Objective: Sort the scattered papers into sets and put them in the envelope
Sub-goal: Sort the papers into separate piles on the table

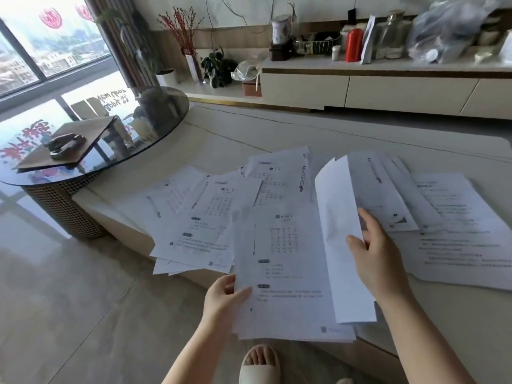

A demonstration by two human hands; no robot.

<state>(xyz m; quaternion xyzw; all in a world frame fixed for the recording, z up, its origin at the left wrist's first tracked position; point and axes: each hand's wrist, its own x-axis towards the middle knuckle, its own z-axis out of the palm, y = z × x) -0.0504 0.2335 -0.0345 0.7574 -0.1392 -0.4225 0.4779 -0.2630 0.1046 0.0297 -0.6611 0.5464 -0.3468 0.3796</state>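
Across the middle of the frame, on a pale low table (346, 139), scattered papers (194, 217) overlap in loose heaps. Lower centre, the left hand (221, 300) pinches a stack of printed sheets (282, 273) at its left edge. Beside it, the right hand (374, 253) grips one blank sheet (338, 217), lifted and curling. No envelope is identifiable.

Round glass table (155, 126) at the left with a wooden board (69, 145) on it, low white cabinet (388, 90) along the wall, red bottle (354, 45), red branches in a vase (181, 31), small green plant (214, 65), beige slipper (259, 367) on the tiled floor (69, 300)
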